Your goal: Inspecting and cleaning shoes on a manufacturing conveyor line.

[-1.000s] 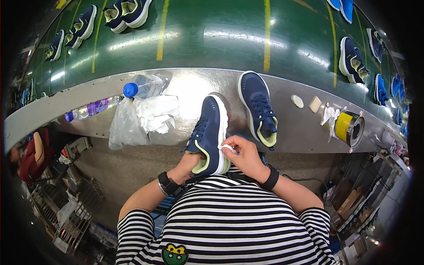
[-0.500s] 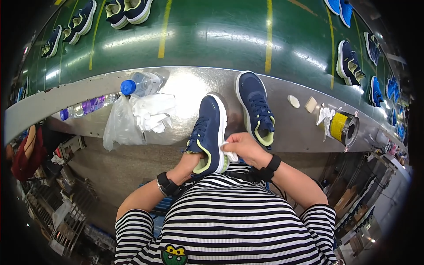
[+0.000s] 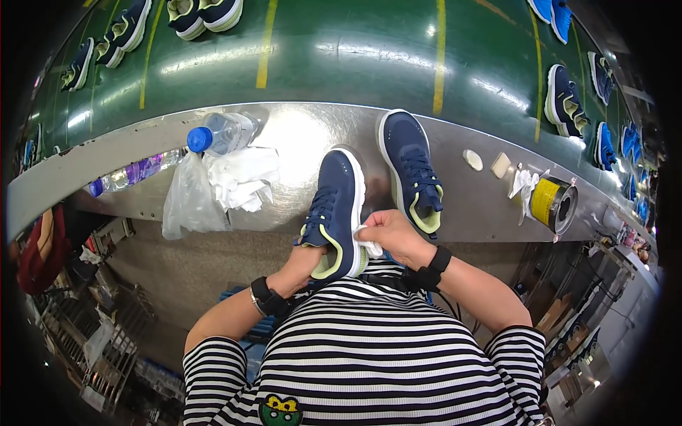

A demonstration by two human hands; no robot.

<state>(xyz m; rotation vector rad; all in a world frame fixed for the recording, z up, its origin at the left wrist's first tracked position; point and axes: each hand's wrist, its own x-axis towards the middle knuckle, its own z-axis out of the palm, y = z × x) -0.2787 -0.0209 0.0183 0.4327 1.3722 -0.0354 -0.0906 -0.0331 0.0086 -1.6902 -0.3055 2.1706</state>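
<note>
In front of you runs a shiny metal surface. On its left part you have a purple-labelled bottle, a blue-capped bottle, a plastic bag and crumpled white sheets, bunched close together. A navy shoe lies right of your middle. Farther right sit a pale round piece, a pale block, a white scrap and a yellow-and-dark tin. Beyond, your green belt carries navy pairs and bright blue shoes.
</note>
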